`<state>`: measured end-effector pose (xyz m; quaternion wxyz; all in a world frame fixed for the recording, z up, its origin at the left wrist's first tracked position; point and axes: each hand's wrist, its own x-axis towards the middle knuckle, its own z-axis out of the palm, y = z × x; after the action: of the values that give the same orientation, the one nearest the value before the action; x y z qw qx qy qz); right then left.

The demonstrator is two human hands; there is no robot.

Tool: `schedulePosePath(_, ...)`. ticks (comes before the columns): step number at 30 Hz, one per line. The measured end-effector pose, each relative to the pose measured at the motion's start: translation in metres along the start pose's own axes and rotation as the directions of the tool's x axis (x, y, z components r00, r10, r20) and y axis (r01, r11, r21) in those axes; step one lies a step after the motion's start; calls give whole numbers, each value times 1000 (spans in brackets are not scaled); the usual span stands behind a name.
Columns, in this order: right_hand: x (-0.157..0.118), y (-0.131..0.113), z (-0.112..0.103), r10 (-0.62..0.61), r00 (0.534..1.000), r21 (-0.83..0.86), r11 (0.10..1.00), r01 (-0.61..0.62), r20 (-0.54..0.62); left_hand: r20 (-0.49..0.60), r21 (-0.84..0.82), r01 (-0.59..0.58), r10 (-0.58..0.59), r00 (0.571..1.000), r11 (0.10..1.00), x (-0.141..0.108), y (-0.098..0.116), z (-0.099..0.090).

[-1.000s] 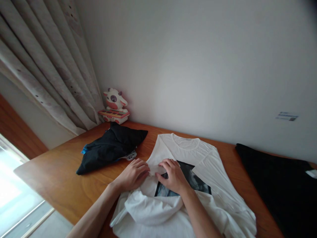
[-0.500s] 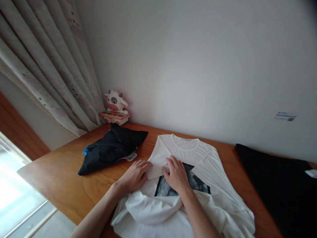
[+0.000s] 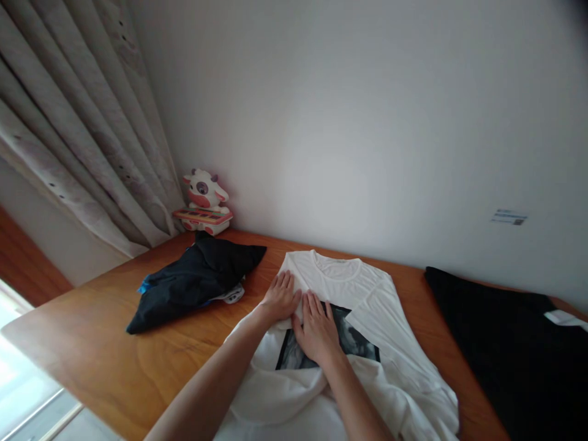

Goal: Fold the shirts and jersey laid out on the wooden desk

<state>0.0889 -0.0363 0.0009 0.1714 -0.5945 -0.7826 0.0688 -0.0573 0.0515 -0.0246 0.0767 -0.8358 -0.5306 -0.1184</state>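
Observation:
A white T-shirt (image 3: 390, 324) with a dark printed picture (image 3: 358, 337) lies on the wooden table, its round neckline toward the wall. Both sleeves are turned in over its front, and the lower part is bunched up near me. My left hand (image 3: 281, 297) rests flat on the sleeve at the left, fingers stretched out. Beside it, my right hand (image 3: 316, 327) lies flat on the shirt, over the sleeve's edge and part of the print. Neither hand grips the cloth; the fabric under the palms is hidden.
On the wooden table (image 3: 92, 318), a bundled black garment (image 3: 193, 275) lies to the left. A toy cow with a small keyboard (image 3: 204, 202) stands in the back corner by the curtain (image 3: 92, 122). Black cloth (image 3: 500, 337) is spread at the right. A wall (image 3: 344, 122) borders the back.
My left hand has moved up and right from the sleeve's lower edge onto the sleeve near the shoulder. My right hand remains on the shirt's front. The view has shifted slightly right.

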Motion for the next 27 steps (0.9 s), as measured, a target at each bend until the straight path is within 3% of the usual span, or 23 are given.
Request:
schedulePosePath(11, 1, 0, 2, 38, 999, 70, 997, -39, 12, 8, 15, 302, -302, 953, 953, 62, -4, 27)
schedulePosePath(19, 2, 1, 2, 46, 999, 80, 996, -47, 16, -34, -4, 296, -296, 955, 955, 72, -9, 25)
schedulePosePath(27, 2, 1, 4, 54, 999, 97, 994, -54, 5, -105, -8, 209, -209, 972, 978, 70, -8, 15)
